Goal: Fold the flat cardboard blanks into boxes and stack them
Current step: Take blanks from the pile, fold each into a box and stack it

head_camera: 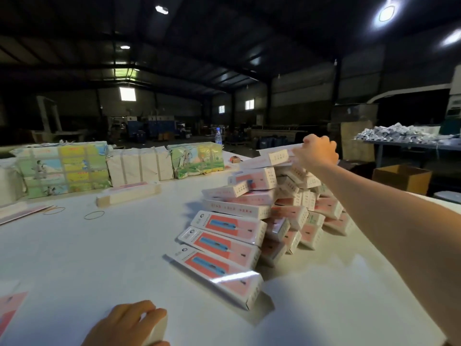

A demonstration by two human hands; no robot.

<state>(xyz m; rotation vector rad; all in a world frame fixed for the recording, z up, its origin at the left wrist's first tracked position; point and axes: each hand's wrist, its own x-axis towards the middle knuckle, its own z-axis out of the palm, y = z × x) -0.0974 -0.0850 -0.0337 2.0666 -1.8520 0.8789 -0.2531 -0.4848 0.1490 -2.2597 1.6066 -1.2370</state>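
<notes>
left hand [129, 323]: cut by bottom edge | flat blanks [11, 310]: cut by left edge

Hands: two, a left hand [129, 323] and a right hand [318, 152].
Folded boxes: one big pile [262, 216] on the counter [99, 258], too many to count; three lie in a row at the front.
Box held up: one [279, 156], at the top of the pile.
Wrapped bundles: about four at the back, two with pictures [62, 168] and plain white ones [139, 166].
Rubber bands: two [94, 215].
Water bottle: one [218, 137].
Brown carton: one [401, 177].
Ceiling lights: at least four [386, 13].
</notes>
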